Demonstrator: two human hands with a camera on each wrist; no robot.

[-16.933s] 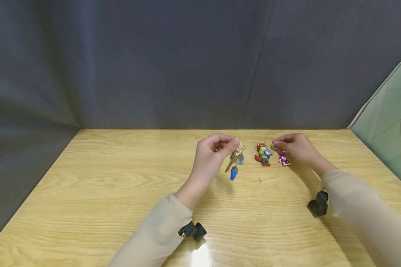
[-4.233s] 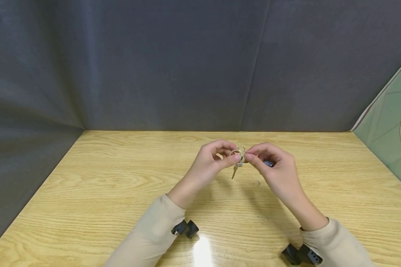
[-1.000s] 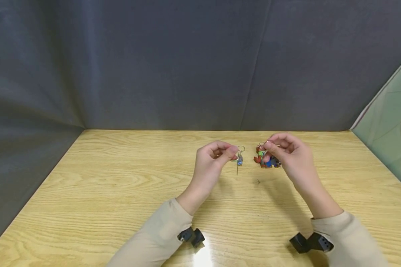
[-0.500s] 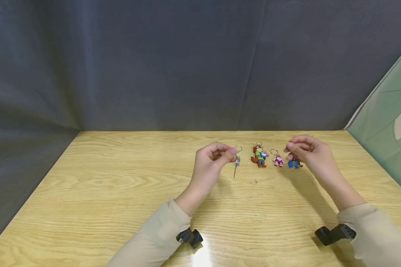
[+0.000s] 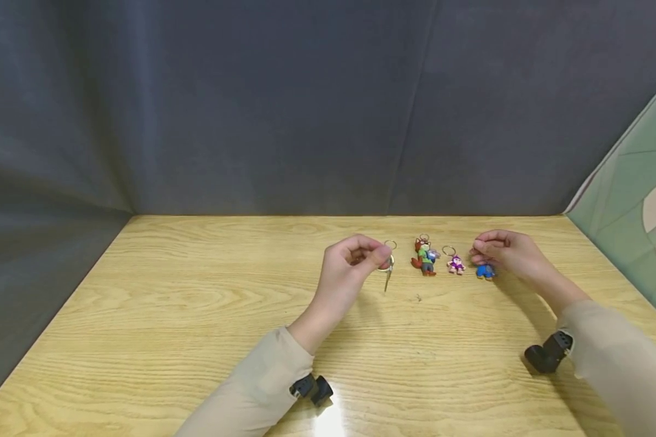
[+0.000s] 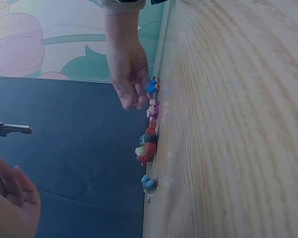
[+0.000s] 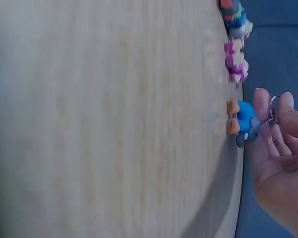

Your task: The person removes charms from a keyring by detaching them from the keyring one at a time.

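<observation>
Now the right hand (image 5: 505,254) has carried the blue charm (image 5: 485,271) out to the right end of the row and set it on the table (image 5: 197,315), beside the purple charm (image 5: 455,264) and the fox charm (image 5: 425,257); a second ago it was still at the fox. The charm looks taken off the key. Its ring stays pinched between the right fingertips (image 7: 260,106), the figure touching the wood just below them. The left hand (image 5: 350,267) pinches the key ring, the key (image 5: 386,280) hanging clear of the table.
</observation>
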